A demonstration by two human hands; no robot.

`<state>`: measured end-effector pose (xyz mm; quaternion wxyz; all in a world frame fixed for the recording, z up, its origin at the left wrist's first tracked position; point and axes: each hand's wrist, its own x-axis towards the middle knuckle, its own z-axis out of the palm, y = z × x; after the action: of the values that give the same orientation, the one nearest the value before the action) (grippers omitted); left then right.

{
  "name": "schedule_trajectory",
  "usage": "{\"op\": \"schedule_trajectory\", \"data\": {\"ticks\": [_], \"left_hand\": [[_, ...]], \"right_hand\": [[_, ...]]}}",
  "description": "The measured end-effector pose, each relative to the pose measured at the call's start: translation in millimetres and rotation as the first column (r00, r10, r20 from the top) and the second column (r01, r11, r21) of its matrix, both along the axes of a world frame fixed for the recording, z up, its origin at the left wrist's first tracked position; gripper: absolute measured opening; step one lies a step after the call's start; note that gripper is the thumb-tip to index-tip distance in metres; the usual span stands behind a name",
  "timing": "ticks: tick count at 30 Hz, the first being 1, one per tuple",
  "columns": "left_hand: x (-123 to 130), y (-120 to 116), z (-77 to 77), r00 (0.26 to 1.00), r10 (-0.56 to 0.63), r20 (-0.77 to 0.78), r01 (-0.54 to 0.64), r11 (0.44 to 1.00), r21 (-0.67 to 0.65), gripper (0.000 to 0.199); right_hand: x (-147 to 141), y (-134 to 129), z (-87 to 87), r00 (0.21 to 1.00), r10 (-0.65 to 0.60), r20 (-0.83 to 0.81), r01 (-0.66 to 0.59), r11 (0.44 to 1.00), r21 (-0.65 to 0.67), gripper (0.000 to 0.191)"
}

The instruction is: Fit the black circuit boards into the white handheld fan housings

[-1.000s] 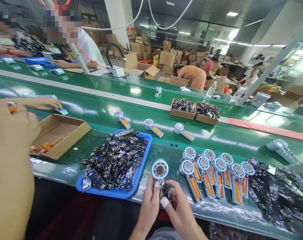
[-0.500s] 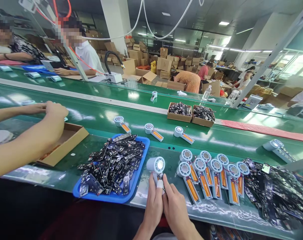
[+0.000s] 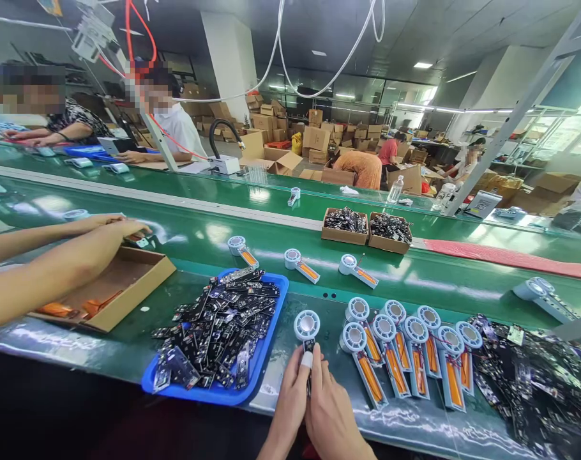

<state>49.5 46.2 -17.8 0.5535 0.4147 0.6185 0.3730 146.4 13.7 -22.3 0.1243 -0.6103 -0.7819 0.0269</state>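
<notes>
Near the bench's front edge, my left hand [image 3: 290, 396] and my right hand [image 3: 329, 402] are closed together around the handle of a light-blue fan unit [image 3: 306, 325], whose round head points away from me. A dark circuit board shows at the top of its handle, between my fingertips. A white cover is on my left thumb. To the left is a blue tray [image 3: 266, 358] heaped with black circuit boards [image 3: 214, 326]. Several fan units [image 3: 415, 332] with orange strips in their handles lie to the right, beside a pile of boards [image 3: 534, 377].
A co-worker's arms [image 3: 55, 262] reach over an open cardboard box [image 3: 142, 287] at the left. Three fan units [image 3: 295, 259] lie in a row on the green conveyor [image 3: 199, 249]. Two small boxes of boards [image 3: 345, 236] stand beyond. Other people sit across the line.
The view has shifted slightly. My hands are closer around the fan unit's handle, and its head is turned more face-up. The co-worker's hands have moved right, over the cardboard box.
</notes>
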Motion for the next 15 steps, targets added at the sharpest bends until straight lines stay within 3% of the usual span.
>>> {"op": "schedule_trajectory", "data": {"ticks": [5, 10, 12, 15], "left_hand": [[-9, 12, 10.0, 0.964, -0.141, -0.227, 0.168, 0.981, 0.102, 0.052], [-26, 10, 32.7, 0.824, -0.252, -0.508, 0.387, 0.904, 0.180, 0.037], [-37, 12, 41.4, 0.755, -0.211, -0.621, 0.401, 0.897, 0.183, 0.035], [-59, 28, 55.1, 0.626, -0.044, -0.778, 0.343, 0.912, 0.225, 0.038]], "right_hand": [[-8, 7, 5.4, 0.990, -0.126, 0.063, 0.131, 0.988, -0.083, 0.079], [-7, 20, 27.4, 0.972, -0.097, 0.215, 0.136, 0.976, -0.172, 0.075], [-6, 27, 37.3, 0.969, -0.050, 0.241, 0.106, 0.968, -0.227, 0.072], [-2, 35, 53.2, 0.984, 0.031, 0.176, 0.027, 0.948, -0.317, 0.076]]}}
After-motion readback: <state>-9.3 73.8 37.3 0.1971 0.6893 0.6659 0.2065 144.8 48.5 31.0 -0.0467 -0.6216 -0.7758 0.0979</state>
